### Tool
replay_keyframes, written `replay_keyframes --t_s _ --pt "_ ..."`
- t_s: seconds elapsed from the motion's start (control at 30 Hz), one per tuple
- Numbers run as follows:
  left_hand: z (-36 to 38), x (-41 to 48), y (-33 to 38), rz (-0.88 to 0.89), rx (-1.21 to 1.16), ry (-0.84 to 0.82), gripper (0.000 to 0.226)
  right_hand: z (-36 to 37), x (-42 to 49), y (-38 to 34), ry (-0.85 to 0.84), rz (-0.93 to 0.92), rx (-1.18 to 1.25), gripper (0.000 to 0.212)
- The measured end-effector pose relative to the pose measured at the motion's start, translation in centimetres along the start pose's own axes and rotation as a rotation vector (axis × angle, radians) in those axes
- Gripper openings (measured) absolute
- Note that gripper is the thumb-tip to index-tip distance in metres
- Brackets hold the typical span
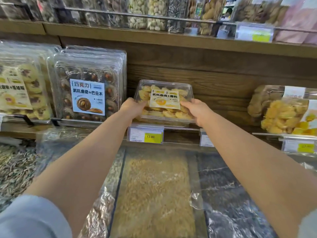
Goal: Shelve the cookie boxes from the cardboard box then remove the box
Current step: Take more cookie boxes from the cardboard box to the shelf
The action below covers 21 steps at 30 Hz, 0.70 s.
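Filling the whole upper half of the frame is a wooden shop shelving unit point(223, 78), its grained back panel brown and bare behind the centre. Along the top of the frame an upper shelf point(137, 34) carries a row of clear tubs of snacks behind a thin metal rail point(120, 13). Across the lower half lie bulk bins point(154, 194) under clear lids: pale yellow grains in the middle, something dark at lower right, thin greyish pieces at far left.

On the middle shelf, left of centre, a stack of chocolate cookie boxes point(87, 86) stands upright on edge with a blue-white label facing out, and more clear boxes of pale cookies point(20, 86) stand beside it at the far left. At the right edge, well apart from the centre, sit packs of yellow cookies point(288, 114).

The cookie box point(164, 102) – clear plastic, golden cookies, white and yellow label – is in the centre of the frame at the front of the middle shelf, tilted back, in the gap between the two groups. The left hand point(133, 106) grips its left edge with curled fingers; the right hand point(197, 110) grips its right edge – both arms are bare and stretched out over the bins.

Just below the box, a price tag point(145, 134) with a yellow patch hangs on the shelf's front edge.
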<state>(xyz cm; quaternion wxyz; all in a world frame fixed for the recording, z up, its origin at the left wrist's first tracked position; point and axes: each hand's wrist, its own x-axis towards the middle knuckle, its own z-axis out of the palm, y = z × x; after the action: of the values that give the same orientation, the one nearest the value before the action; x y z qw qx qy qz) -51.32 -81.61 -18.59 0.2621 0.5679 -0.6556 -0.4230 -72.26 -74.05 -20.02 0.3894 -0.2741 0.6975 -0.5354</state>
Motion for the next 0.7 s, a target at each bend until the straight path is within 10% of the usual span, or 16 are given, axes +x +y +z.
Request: replay_keyframes --t_s 0.37,0.7 --pt "0.1 -2.1 -1.0 0.226 -0.138 0.101 0.061 -0.5 -2.6 0.2 0.131 -0.413 -0.113 0.074" --pt "1.2 1.5 1.5 0.058 -0.281 0.032 0.096 -1.0 -0.4 -0.6 0.085 -0.558 -0.356 0.087"
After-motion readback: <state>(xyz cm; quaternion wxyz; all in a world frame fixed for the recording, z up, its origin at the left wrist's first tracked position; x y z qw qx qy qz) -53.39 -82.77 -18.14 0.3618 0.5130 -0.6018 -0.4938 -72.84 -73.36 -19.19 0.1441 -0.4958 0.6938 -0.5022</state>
